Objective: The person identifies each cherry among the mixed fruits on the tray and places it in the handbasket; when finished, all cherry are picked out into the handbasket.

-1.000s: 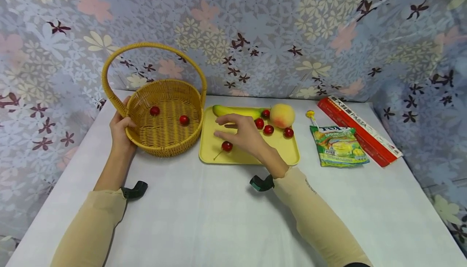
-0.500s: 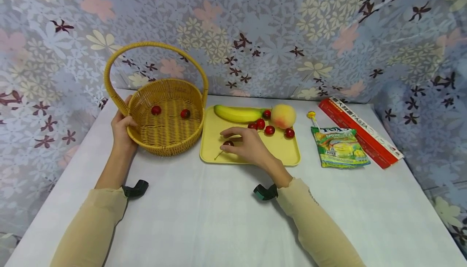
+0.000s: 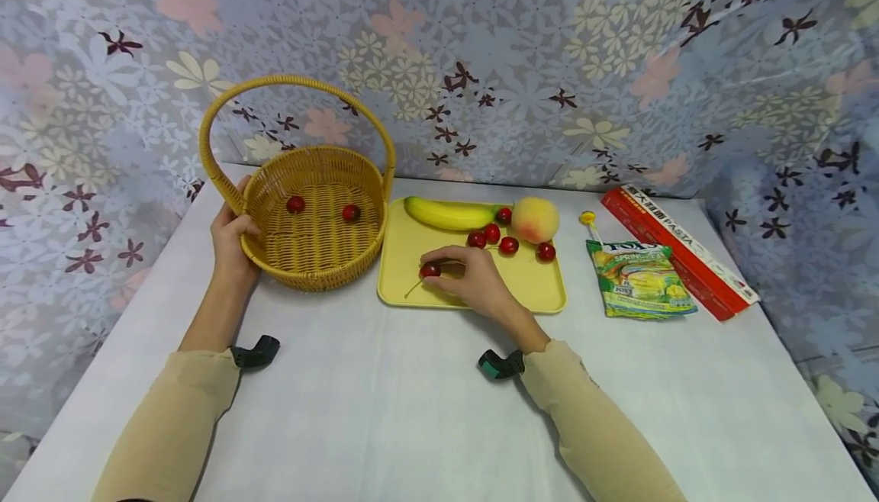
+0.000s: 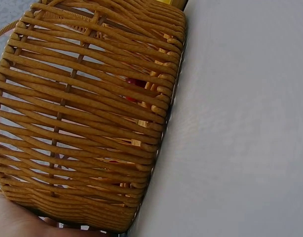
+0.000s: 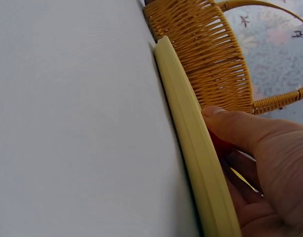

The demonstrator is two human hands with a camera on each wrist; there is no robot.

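Observation:
My left hand [image 3: 232, 249] grips the left side of a woven basket [image 3: 323, 282], with its thumb over the rim. Two cherries, one at the back left [image 3: 295, 204] and one at the right [image 3: 351, 213], lie inside. Over the front of a yellow tray [image 3: 532, 288], my right hand [image 3: 481, 281] pinches a stemmed cherry [image 3: 429, 270] between thumb and fingers. The cherry's stem points toward the tray's front left. In the right wrist view, the tray edge [image 5: 191, 143] and the thumb hide most of that cherry.
On the tray lie a banana [image 3: 449, 215], a peach [image 3: 536, 220] and several more cherries [image 3: 508, 246]. To its right are a lollipop [image 3: 587, 218], a green soup packet [image 3: 639, 284] and a red pasta box [image 3: 676, 250]. Patterned cloth hangs behind the white table [image 3: 357, 410].
My right hand has come down from above the cherry, and its fingers have closed on it. The left hand stays on the basket. The head view has shifted slightly.

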